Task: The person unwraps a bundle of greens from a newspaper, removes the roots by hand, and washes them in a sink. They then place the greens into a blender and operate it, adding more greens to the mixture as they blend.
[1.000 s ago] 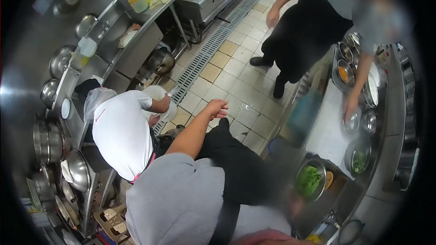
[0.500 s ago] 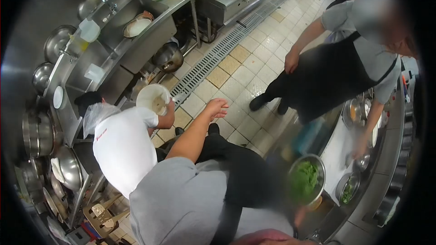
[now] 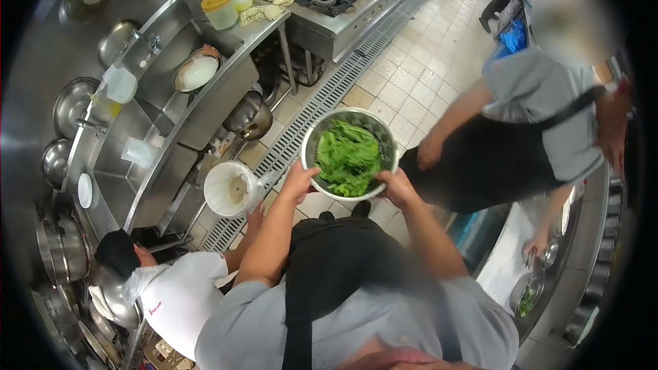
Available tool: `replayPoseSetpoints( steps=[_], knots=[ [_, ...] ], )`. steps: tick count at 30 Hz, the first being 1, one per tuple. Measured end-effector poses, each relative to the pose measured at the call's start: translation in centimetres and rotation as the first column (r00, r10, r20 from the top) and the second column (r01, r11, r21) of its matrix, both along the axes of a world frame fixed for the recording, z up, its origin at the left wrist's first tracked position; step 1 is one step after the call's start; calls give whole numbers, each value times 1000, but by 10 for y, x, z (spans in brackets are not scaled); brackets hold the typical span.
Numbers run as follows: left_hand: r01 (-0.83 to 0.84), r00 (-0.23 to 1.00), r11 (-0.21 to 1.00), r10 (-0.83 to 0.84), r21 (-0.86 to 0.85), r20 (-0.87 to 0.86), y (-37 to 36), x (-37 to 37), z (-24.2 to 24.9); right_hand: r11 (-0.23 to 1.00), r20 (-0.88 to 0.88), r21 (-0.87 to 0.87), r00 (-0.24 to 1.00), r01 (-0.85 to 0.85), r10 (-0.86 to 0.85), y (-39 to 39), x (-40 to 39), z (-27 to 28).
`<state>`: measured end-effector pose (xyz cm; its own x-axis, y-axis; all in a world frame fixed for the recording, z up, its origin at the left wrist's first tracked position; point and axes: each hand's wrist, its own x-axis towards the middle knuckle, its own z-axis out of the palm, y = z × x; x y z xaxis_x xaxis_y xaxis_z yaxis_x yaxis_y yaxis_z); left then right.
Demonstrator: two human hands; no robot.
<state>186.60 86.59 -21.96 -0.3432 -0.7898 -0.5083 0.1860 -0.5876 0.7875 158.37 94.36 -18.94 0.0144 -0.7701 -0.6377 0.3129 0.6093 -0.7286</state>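
Note:
A metal colander [image 3: 310, 138] full of green leaves [image 3: 348, 156] is held out in front of my body, above the tiled floor. My left hand [image 3: 299, 181] grips its left rim, with the thumb on top. On the opposite side, my right hand [image 3: 395, 187] grips the rim, thumb over the edge near the leaves. The undersides of the fingers are partly hidden by the colander.
A co-worker [image 3: 171, 294] in white bends at the left, holding a white bucket [image 3: 236, 189] by the sinks [image 3: 179, 118]. Another co-worker [image 3: 507, 157] in a black apron stands at the right, by a counter [image 3: 504, 250] with bowls. Stoves [image 3: 336, 17] line the back.
The colander has moved from the lower right to in front of my body. My left hand, free before, now holds its rim. The co-worker in white has moved lower in view.

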Motion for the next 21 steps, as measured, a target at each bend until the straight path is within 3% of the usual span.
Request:
replayPoseSetpoints(
  steps=[2, 4, 7, 9, 12, 15, 21],
  knots=[
    [-166, 983, 986, 167, -22, 79, -28, 19, -16, 997, 67, -43, 995, -68, 70, -49, 14, 6],
    [-220, 969, 968, 231, -125, 85, -63, 32, -26, 993, 78, -73, 992, -91, 97, -90, 23, 21],
    [-309, 931, 948, 319, -82, 180, -115, 34, 10, 992, 110, -94, 990, -79, 89, -143, 12, 15],
    [-423, 901, 902, 429, -89, 63, -153, 33, 18, 983, 130, -78, 976, -163, 172, -174, -13, -1],
    [-565, 820, 817, 572, -115, 35, -204, 24, 58, 981, 73, -17, 978, -193, 194, -213, -49, -14],
    [-664, 742, 729, 669, -166, -34, -254, 38, 55, 980, -9, 73, 983, -183, 184, -249, -72, -21],
    [-611, 781, 764, 624, -208, -2, -342, 46, 69, 967, -51, -25, 966, -253, 252, -346, -66, -13]
  ],
)
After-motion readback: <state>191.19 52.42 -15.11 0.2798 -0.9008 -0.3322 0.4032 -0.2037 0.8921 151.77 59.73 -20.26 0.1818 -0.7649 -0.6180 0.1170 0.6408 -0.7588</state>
